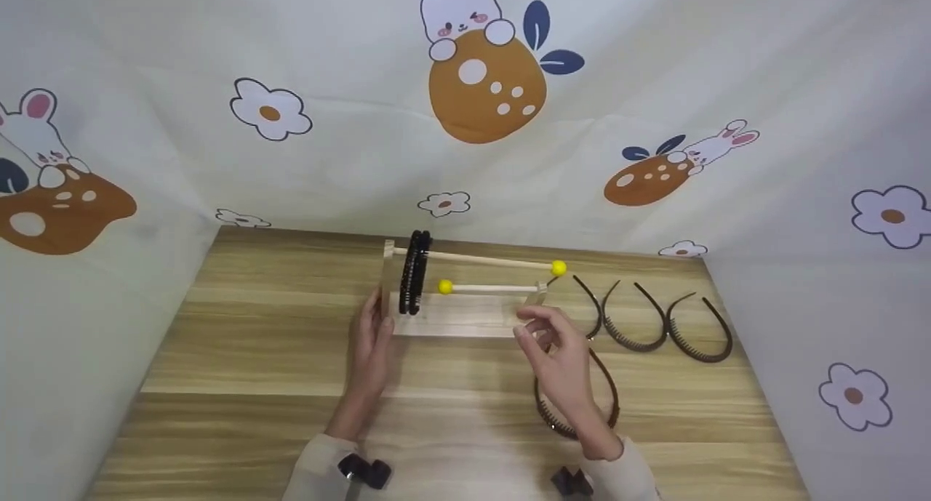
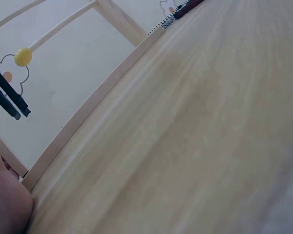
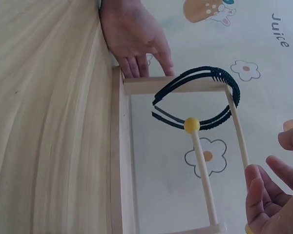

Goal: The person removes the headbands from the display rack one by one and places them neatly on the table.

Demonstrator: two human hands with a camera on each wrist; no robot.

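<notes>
A light wooden rack [image 1: 451, 326] stands on the table, with two rods that end in yellow balls. Two black toothed headbands [image 1: 414, 272] hang together on the upper rod [image 1: 487, 259], close to the left post. The lower rod [image 1: 494, 289] reaches leftward from the right post and bears nothing. My left hand [image 1: 371, 355] rests against the left post from outside, its fingers fairly straight. By the right post hovers my right hand [image 1: 560, 355], fingers loosely bent with nothing between them. In the right wrist view, this hand [image 3: 278, 195] appears beside the upper rod's ball end.
Several dark headbands lie on the table at the right, among them a rightmost one [image 1: 702, 341] and one partly under my right forearm [image 1: 614, 392]. A printed cloth [image 1: 349, 166] hangs behind the wooden table [image 1: 254, 355] and along its sides.
</notes>
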